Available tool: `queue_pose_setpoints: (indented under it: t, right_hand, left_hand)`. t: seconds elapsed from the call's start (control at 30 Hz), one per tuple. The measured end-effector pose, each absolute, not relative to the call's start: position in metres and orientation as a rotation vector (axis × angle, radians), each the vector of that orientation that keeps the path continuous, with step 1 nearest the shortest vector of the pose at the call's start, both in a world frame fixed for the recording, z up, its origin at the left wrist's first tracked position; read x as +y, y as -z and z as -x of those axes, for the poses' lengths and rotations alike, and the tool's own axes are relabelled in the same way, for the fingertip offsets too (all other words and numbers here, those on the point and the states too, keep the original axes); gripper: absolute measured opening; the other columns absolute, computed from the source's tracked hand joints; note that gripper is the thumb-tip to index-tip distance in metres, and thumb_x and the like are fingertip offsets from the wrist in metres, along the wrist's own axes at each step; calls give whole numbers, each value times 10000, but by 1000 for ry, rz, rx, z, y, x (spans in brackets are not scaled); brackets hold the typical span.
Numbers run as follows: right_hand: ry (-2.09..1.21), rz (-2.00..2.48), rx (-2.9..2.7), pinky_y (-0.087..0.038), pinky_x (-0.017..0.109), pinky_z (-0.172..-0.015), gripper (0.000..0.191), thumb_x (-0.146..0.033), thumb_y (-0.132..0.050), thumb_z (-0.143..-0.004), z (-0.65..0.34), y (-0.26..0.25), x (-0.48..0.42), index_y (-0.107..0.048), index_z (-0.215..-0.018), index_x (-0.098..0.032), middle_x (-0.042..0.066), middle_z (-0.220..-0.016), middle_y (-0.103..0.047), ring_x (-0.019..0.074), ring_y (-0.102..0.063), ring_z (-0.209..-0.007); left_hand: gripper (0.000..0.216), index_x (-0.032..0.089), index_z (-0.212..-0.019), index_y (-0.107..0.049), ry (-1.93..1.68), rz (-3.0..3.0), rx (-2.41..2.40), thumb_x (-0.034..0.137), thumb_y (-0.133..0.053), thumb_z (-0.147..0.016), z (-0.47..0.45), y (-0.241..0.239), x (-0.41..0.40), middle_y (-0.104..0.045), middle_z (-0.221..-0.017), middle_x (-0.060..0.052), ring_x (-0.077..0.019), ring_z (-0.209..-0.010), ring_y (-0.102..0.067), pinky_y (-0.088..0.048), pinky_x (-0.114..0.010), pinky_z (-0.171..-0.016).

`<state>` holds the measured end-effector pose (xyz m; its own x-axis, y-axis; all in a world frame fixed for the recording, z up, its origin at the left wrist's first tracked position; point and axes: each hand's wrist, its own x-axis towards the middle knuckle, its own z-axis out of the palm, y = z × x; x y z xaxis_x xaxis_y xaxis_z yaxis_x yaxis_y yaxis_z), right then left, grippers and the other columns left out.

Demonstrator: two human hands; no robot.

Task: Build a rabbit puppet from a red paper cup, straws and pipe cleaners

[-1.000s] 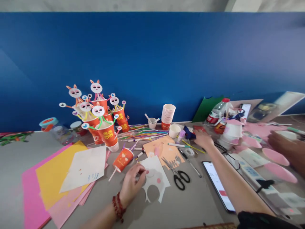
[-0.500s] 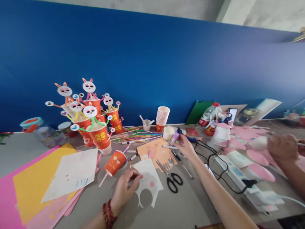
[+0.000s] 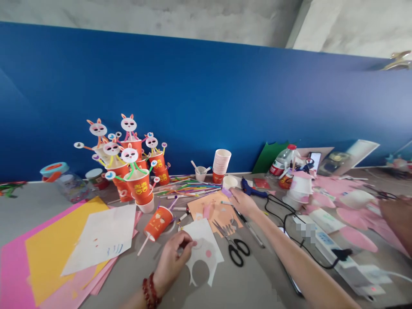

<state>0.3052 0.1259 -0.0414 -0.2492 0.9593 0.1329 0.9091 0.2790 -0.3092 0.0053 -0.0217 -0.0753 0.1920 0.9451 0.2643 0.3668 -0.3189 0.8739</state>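
Note:
My left hand (image 3: pixel 174 259), with a red bead bracelet (image 3: pixel 150 291) at the wrist, is closed in a pinch over the cut white paper (image 3: pixel 203 236). Whatever its fingertips hold, if anything, is too small to make out. Reaching out past the orange paper sheet (image 3: pixel 201 207), my right hand (image 3: pixel 243 202) has its fingers on a small purple cylinder (image 3: pixel 226 192), just in front of a white paper cup (image 3: pixel 230 182). Black-handled scissors (image 3: pixel 238 252) lie between my hands. An orange cup (image 3: pixel 158 223) with a drawn face is tipped over beside my left hand.
Rabbit-faced orange cups (image 3: pixel 138 186) stand stacked at the left, behind coloured sheets (image 3: pixel 35 253). A cup stack (image 3: pixel 222 161), a glue gun (image 3: pixel 252 189) and a power strip (image 3: pixel 341 257) with black cable lie further right. Another person's hand (image 3: pixel 397 219) is at the right edge.
My right hand has moved slightly left and down with the purple cylinder. My left hand keeps its pinch. The camera view has tilted up a little, and the other person's hand has shifted right.

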Motion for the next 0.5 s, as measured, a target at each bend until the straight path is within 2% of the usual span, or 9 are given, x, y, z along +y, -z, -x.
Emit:
queue_pose_setpoints:
  t: [0.27,0.4,0.5]
  right_hand:
    - [-205,1920,-2476,-394,281,-640,263,-324,-490,-947,-299,40,131,-529,-1166,-185,140,-1003,-720,279,-686,-879]
    - [-210,1962,-2449,-404,289,-630,300,-384,-468,-957,-299,32,130,-515,-1173,-182,152,-992,-725,296,-696,-873]
    - [-229,1970,-2383,-411,309,-617,396,-488,-530,-903,-300,27,125,-509,-1133,-167,166,-930,-727,327,-695,-827]
  left_hand:
    - [195,182,-758,-566,-1134,-1824,1243,269,-537,-931,-5,76,-21,-594,-742,-12,-156,-691,-553,-426,-242,-655]
    - [199,183,-761,-567,-1145,-1826,1235,279,-536,-932,-5,77,-21,-597,-748,-14,-156,-694,-553,-428,-245,-658]
    - [207,182,-754,-570,-1152,-1803,1231,289,-544,-929,-4,79,-21,-596,-750,-15,-154,-692,-551,-428,-245,-656]
